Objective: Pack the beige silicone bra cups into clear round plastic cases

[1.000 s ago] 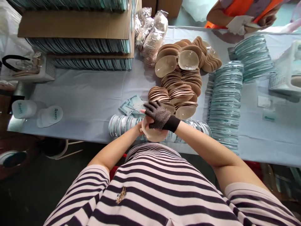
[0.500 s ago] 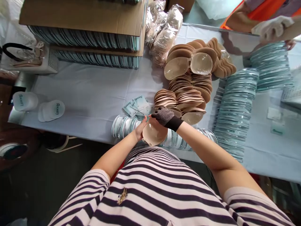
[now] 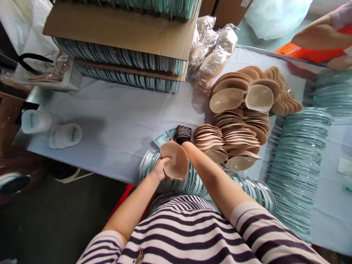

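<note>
The tabletop (image 3: 115, 121), under a pale blue cloth, carries flat cardboard boxes (image 3: 121, 29) packed with clear round cases, bagged beige pads (image 3: 211, 51), fanned stacks of beige silicone cups (image 3: 236, 132) and long rows of clear plastic cases (image 3: 297, 146) at the right. Across the far edge, another person's arm in an orange sleeve (image 3: 316, 40) is at work.

At the near edge the left hand (image 3: 158, 169), bare, holds one beige cup (image 3: 174, 160) upright over a row of clear cases (image 3: 189, 181), thumb and fingers pinching its lower rim. The right hand (image 3: 183, 134), in a black dotted glove, reaches onto the small printed cards (image 3: 164, 136) just beyond the cup; its fingers curl down onto them, but whether they already pinch one I cannot tell.

By my reading the step in hand is pairing a card with the cup — the next move calls for lifting a single card cleanly.

The cards and the white caps (image 3: 66, 135) at the left read "Beauty" — the smaller print is illegible.
</note>
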`<action>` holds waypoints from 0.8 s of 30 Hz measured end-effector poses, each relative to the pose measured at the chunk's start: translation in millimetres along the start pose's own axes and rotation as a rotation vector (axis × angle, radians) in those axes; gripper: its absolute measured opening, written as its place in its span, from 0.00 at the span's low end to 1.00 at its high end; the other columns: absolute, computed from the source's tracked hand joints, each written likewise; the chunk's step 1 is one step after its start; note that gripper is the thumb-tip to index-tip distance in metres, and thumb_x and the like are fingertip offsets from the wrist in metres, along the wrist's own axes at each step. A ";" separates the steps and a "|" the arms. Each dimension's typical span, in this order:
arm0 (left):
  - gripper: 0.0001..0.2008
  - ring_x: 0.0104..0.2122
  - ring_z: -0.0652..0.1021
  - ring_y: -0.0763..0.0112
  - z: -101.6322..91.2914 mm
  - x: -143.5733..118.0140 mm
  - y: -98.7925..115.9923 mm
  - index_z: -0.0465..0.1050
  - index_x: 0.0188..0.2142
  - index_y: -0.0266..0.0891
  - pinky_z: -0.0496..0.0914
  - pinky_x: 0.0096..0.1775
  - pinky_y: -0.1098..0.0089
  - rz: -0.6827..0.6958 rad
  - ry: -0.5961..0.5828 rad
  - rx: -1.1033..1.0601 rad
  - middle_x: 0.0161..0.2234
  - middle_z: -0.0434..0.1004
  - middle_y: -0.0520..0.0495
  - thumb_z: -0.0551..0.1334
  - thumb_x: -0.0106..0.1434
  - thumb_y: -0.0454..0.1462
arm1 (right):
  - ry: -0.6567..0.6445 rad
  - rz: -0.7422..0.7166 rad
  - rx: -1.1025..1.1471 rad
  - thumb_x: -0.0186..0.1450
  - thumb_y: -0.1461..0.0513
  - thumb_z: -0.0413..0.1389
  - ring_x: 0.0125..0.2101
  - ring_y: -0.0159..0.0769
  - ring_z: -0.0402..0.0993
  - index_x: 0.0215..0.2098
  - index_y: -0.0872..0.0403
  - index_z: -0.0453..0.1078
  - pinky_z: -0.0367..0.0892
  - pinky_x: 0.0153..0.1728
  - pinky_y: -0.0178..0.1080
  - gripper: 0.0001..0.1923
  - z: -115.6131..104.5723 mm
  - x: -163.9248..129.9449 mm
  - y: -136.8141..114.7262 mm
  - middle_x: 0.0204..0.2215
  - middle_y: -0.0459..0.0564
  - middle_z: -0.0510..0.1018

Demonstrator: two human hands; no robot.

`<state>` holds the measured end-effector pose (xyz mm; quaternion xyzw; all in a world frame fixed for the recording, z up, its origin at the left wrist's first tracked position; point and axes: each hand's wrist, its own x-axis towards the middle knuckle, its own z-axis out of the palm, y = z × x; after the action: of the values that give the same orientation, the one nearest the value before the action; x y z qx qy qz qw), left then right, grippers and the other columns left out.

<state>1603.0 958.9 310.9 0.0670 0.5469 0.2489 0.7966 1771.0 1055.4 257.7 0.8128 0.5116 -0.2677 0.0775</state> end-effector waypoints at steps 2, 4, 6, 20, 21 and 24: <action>0.19 0.29 0.80 0.62 2.8 4.5 2.3 0.74 0.39 0.37 0.75 0.36 0.62 0.005 0.078 -0.089 0.28 0.80 0.48 0.68 0.44 0.32 | -0.027 0.045 0.064 0.62 0.62 0.58 0.53 0.49 0.69 0.55 0.59 0.67 0.57 0.55 0.50 0.22 2.3 0.5 1.2 0.51 0.64 0.74; 0.16 0.32 0.81 0.59 5.3 8.2 4.6 0.74 0.39 0.37 0.75 0.37 0.60 -0.024 0.149 -0.153 0.29 0.80 0.46 0.67 0.49 0.33 | -0.044 0.114 0.124 0.64 0.60 0.57 0.51 0.48 0.70 0.57 0.57 0.65 0.61 0.51 0.46 0.23 1.8 -0.4 5.6 0.52 0.64 0.73; 0.13 0.34 0.81 0.57 7.0 10.6 7.0 0.74 0.40 0.38 0.76 0.39 0.56 -0.044 0.206 -0.205 0.31 0.80 0.44 0.65 0.53 0.35 | -0.041 0.185 0.164 0.63 0.58 0.59 0.49 0.47 0.71 0.60 0.58 0.59 0.65 0.46 0.43 0.30 0.9 -1.9 10.2 0.54 0.65 0.70; 0.17 0.40 0.80 0.60 -9.2 14.4 11.3 0.72 0.45 0.41 0.74 0.45 0.57 0.182 0.182 -0.155 0.38 0.80 0.45 0.66 0.55 0.37 | 0.379 -0.051 0.616 0.67 0.57 0.50 0.34 0.36 0.72 0.35 0.54 0.72 0.65 0.37 0.35 0.12 -54.5 -58.9 42.6 0.32 0.49 0.78; 0.19 0.42 0.80 0.59 -7.2 14.4 9.6 0.72 0.47 0.42 0.74 0.46 0.57 0.198 0.143 -0.135 0.39 0.80 0.45 0.68 0.54 0.39 | 0.411 -0.091 0.683 0.67 0.55 0.50 0.31 0.35 0.70 0.32 0.54 0.71 0.64 0.34 0.35 0.13 -65.3 -73.5 51.8 0.28 0.47 0.76; 0.27 0.48 0.78 0.56 8.0 8.8 2.2 0.71 0.51 0.43 0.74 0.48 0.57 0.213 -0.083 -0.121 0.46 0.80 0.43 0.69 0.54 0.48 | 0.350 -0.217 0.829 0.66 0.50 0.50 0.24 0.32 0.64 0.28 0.54 0.68 0.62 0.27 0.34 0.18 -80.9 -120.0 71.7 0.22 0.44 0.70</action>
<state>1612.1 966.2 307.5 0.0867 0.4871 0.3616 0.7902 1822.5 959.6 377.2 0.7497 0.4491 -0.3152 -0.3699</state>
